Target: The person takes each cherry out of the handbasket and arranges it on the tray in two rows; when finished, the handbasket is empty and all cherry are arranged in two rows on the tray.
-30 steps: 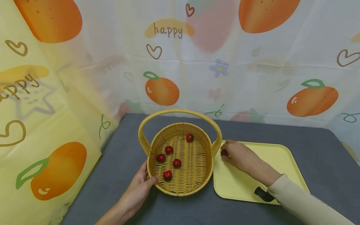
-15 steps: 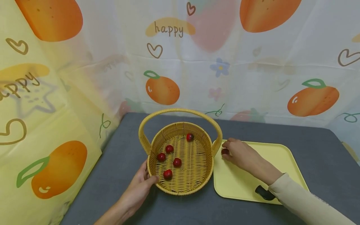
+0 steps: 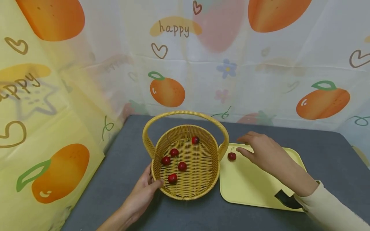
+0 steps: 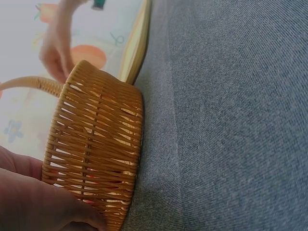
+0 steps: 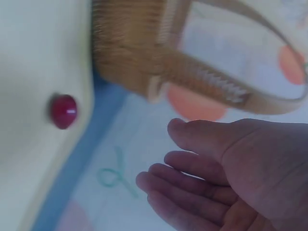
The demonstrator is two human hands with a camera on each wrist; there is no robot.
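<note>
Cherry, one: round, deep glossy red, thin stem rising from its top. It lies on the tray — flat, pale yellow, round-cornered — near the edge beside the basket. Basket, one: round, tan wicker, arched handle, standing on the grey table. Inside, five cherries: four red ones grouped toward your left, one part-dark near the back wall. Your left hand grips the basket's rim, thumb over the edge. Your right hand is raised above the tray, fingers loosely extended, apart from the cherry.

By view: only the head camera shows the stem and all five cherries lying in the basket. The left wrist camera adds the outer weave, with gaps between strands; the right wrist camera adds your right palm — facing the lens, fingers slightly bent.
</note>
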